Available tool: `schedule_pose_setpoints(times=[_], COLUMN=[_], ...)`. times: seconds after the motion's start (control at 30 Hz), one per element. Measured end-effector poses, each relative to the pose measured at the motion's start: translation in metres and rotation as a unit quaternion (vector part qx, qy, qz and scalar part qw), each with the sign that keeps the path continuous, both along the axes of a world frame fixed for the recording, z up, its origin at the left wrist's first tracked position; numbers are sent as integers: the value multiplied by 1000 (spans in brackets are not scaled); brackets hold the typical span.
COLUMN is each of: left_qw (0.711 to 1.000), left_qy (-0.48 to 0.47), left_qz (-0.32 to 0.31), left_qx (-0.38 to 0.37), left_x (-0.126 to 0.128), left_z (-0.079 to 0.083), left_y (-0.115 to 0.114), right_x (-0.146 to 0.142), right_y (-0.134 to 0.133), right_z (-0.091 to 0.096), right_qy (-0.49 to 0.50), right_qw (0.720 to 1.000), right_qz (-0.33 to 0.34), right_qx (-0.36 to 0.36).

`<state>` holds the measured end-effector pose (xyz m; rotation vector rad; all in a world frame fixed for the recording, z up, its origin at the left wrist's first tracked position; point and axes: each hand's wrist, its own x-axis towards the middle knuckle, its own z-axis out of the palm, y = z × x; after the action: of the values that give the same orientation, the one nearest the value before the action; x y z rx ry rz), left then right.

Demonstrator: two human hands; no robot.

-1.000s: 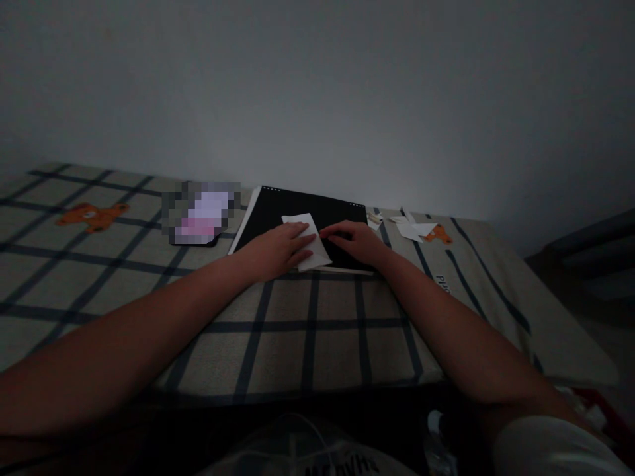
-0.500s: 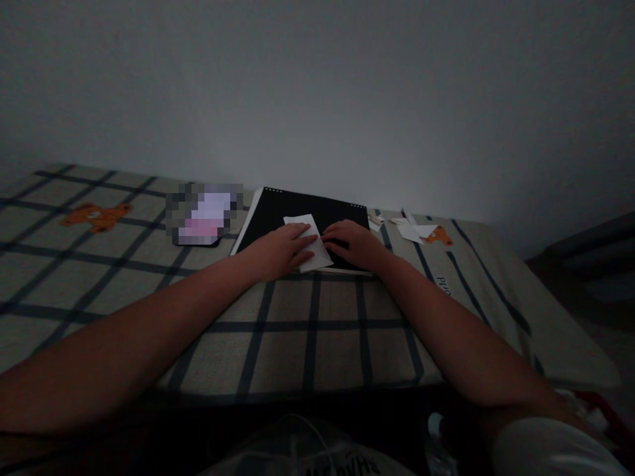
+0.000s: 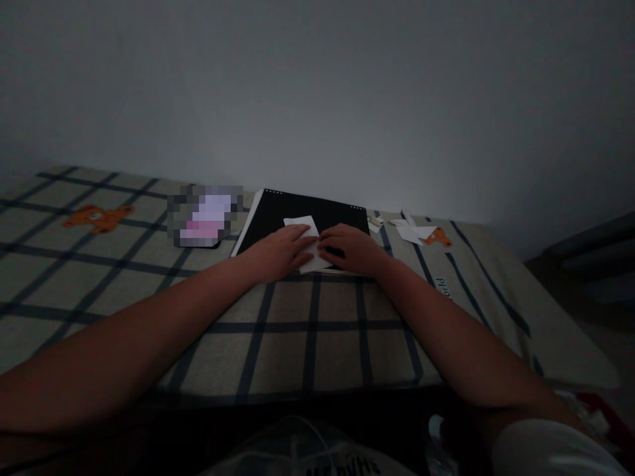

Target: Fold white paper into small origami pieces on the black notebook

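Note:
A white sheet of paper (image 3: pixel 300 223) lies on a black notebook (image 3: pixel 278 210) on the bed. My left hand (image 3: pixel 279 251) rests flat on the paper, fingers stretched out. My right hand (image 3: pixel 350 248) presses on the paper's right edge with curled fingers that touch the left fingertips. Both hands cover much of the sheet.
The bed has a checked cover (image 3: pixel 307 330) with orange bear prints (image 3: pixel 99 217). A blurred-out object (image 3: pixel 204 215) lies left of the notebook. Folded white paper pieces (image 3: pixel 411 230) lie to the right. A plain wall rises behind. The bed's right edge drops off.
My right hand has slid left across the notebook until its fingers meet the left hand's on the paper. The left hand has stayed put.

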<state>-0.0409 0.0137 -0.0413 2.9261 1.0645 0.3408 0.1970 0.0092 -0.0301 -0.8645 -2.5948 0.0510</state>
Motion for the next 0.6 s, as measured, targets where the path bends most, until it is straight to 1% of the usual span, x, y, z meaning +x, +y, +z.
schedule_pose_setpoints(times=[0.1, 0.27, 0.47, 0.6], left_qw=[1000, 1000, 999, 999], left_qy=[3, 11, 23, 26], left_qz=[-4, -9, 26, 28], left_qx=[6, 14, -12, -12], left_x=[-1, -1, 3, 4], left_z=[-1, -3, 4, 4], left_y=[1, 2, -2, -2], right_x=[0, 0, -1, -1], right_y=[-1, -1, 1, 0], right_z=[1, 0, -4, -4], right_qy=[-8, -12, -17, -24], right_qw=[1000, 1000, 999, 999], right_qz=[1, 3, 14, 10], right_qx=[13, 13, 34, 33])
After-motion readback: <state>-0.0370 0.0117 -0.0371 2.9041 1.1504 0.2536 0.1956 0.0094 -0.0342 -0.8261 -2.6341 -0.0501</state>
